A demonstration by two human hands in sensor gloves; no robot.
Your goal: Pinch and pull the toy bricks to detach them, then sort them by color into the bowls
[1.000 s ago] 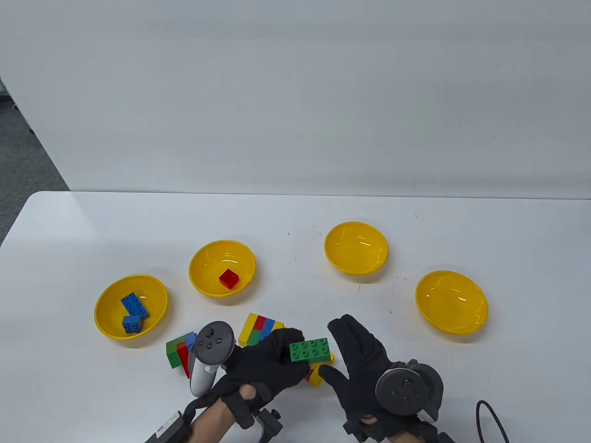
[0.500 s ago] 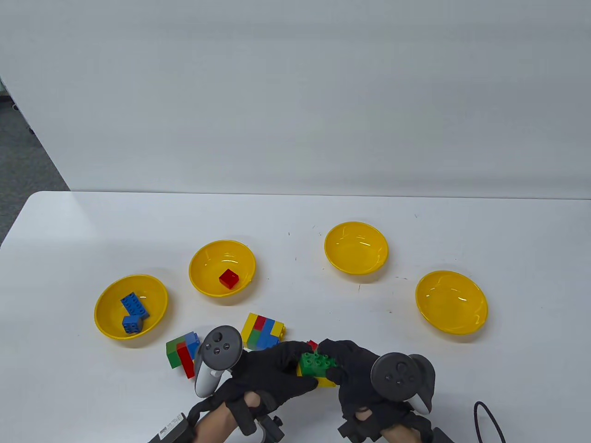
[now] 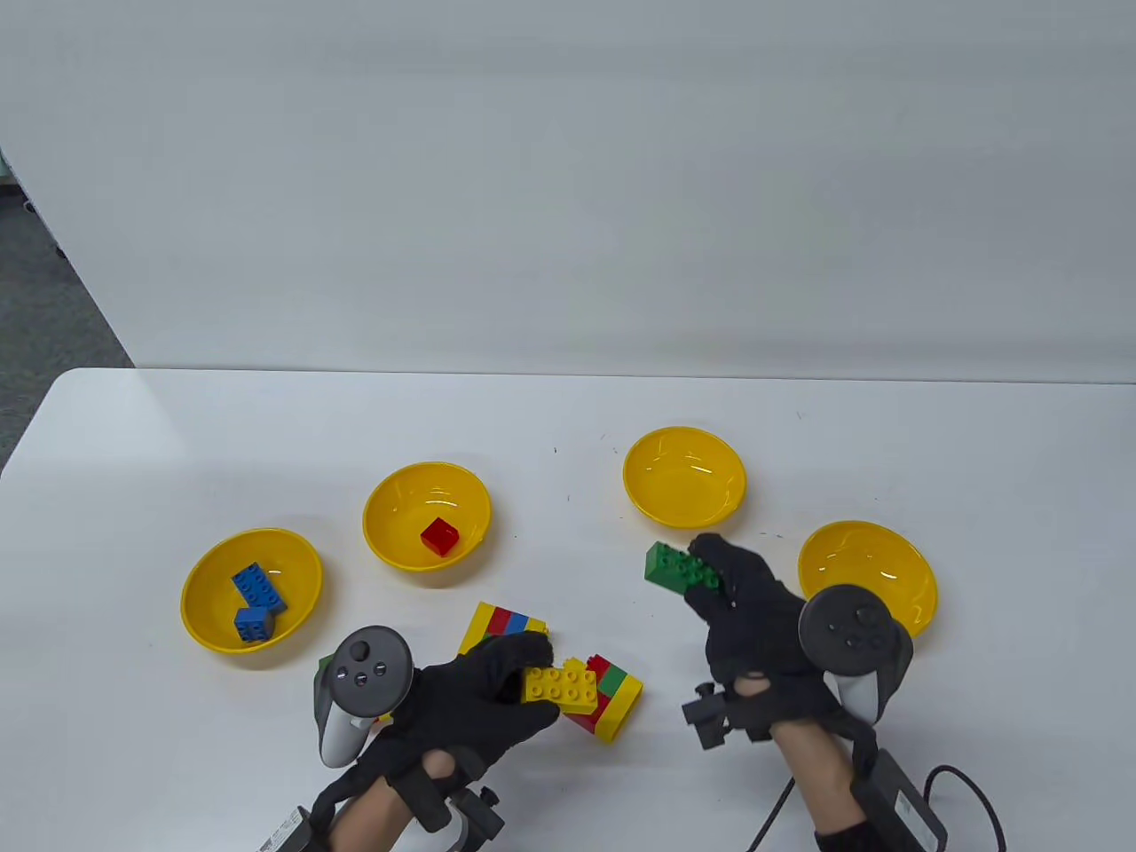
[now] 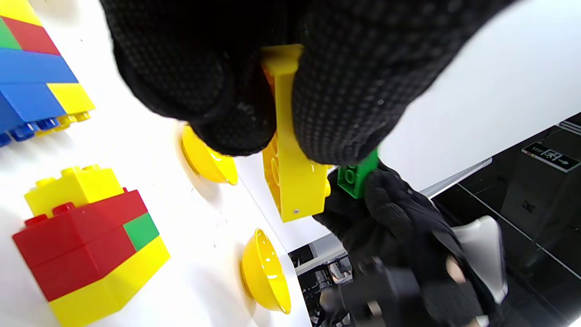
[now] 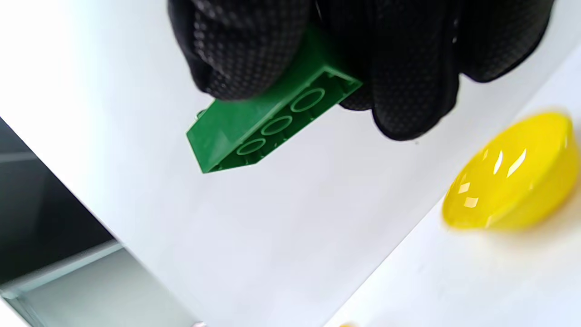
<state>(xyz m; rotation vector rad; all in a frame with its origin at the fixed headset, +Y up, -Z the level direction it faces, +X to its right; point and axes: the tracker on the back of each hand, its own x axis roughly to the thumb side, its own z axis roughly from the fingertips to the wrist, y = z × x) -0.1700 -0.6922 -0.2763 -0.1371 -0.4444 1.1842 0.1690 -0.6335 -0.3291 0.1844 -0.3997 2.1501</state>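
Table view: green brick (image 3: 679,568) studs-up, crosswise.

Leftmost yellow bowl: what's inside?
The leftmost bowl holds two blue bricks, one long, one short, touching. Whatever lies beneath them is covered.

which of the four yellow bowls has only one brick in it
The second bowl from the left, holding a single red brick. The leftmost bowl holds two blue bricks; the two right bowls hold none.

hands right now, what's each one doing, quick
Left hand: fingers pinch a yellow brick.
Right hand: fingers grip a green brick, lifted off the table.
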